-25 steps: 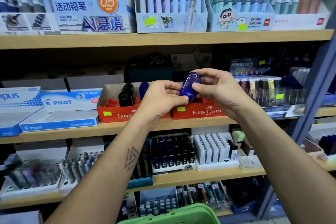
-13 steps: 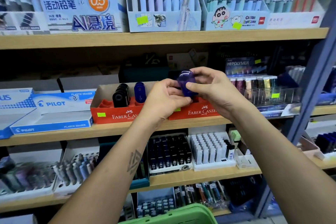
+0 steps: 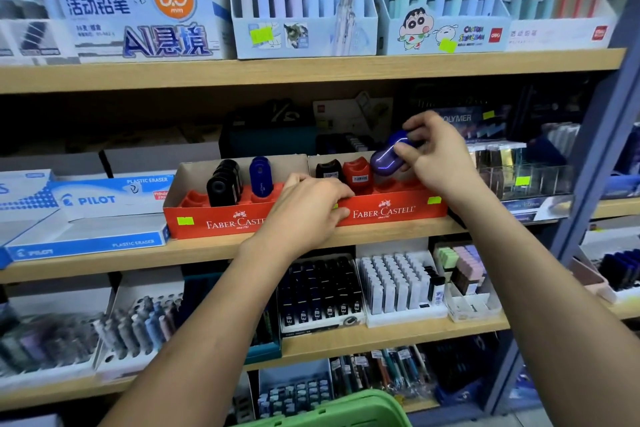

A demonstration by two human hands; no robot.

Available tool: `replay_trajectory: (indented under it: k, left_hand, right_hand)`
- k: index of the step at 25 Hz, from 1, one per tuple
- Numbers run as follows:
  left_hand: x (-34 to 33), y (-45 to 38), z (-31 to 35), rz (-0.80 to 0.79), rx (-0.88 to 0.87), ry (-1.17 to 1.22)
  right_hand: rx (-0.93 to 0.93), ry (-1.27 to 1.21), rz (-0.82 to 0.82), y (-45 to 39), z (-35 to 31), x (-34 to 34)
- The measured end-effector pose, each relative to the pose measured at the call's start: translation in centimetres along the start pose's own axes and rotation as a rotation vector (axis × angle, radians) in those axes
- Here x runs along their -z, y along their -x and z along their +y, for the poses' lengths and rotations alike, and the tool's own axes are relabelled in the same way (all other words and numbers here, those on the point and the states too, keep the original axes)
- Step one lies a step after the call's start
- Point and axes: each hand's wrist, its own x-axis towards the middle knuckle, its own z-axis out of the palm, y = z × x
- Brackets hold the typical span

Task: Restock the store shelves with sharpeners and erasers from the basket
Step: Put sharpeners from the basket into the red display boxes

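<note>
My right hand (image 3: 436, 158) pinches a glossy blue oval sharpener (image 3: 386, 156) and holds it tilted just above the right red Faber-Castell tray (image 3: 391, 211) on the middle shelf. That tray has a black sharpener (image 3: 328, 170) and a red sharpener (image 3: 358, 177) standing in it. My left hand (image 3: 304, 210) rests palm down on the front rims where the right tray meets the left red tray (image 3: 211, 220), fingers spread, holding nothing. The left tray carries black sharpeners (image 3: 224, 184) and a blue one (image 3: 260, 177). The green basket (image 3: 332, 411) rim shows at the bottom edge.
Blue Pilot eraser boxes (image 3: 90, 204) lie left of the trays. Clear racks of small items (image 3: 516, 166) stand to the right. Pencil display boxes (image 3: 304, 10) fill the shelf above; lead refills (image 3: 394, 282) and erasers (image 3: 464, 263) sit below. A blue-grey upright post (image 3: 595, 156) stands at right.
My left hand let go of the blue sharpener and dropped onto the tray fronts. My right hand carried the sharpener right and down toward the right tray.
</note>
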Motion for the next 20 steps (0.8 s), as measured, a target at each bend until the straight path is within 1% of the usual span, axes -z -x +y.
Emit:
replay_trajectory:
  k: [2, 4, 7, 10, 13, 15, 20]
  left_hand:
    - [-0.4, -0.1, -0.3, 0.010, 0.041, 0.014]
    - [-0.6, -0.2, -0.5, 0.014, 0.075, 0.036]
    - [-1.0, -0.4, -0.7, 0.006, 0.076, 0.042]
    - [-1.2, -0.5, -0.9, 0.008, 0.072, 0.050]
    - [-1.1, -0.5, -0.9, 0.009, 0.074, 0.053]
    - [-1.1, -0.5, -0.8, 0.011, 0.077, 0.053]
    - [-1.1, -0.5, -0.7, 0.009, 0.080, 0.055]
  right_hand:
    - [0.039, 0.121, 0.046, -0.2, 0.4, -0.1]
    - [0.086, 0.249, 0.004, 0.0, 0.5, -0.5]
    - [0.101, 0.279, -0.051, 0.2, 0.7, -1.3]
    - [0.115, 0.374, -0.097, 0.2, 0.9, -1.8]
    - [0.074, 0.479, -0.108, 0.2, 1.0, -2.0]
    - [0.041, 0.500, -0.085, 0.3, 0.9, -2.0]
    - [0.012, 0.487, -0.112, 0.3, 0.7, -1.8]
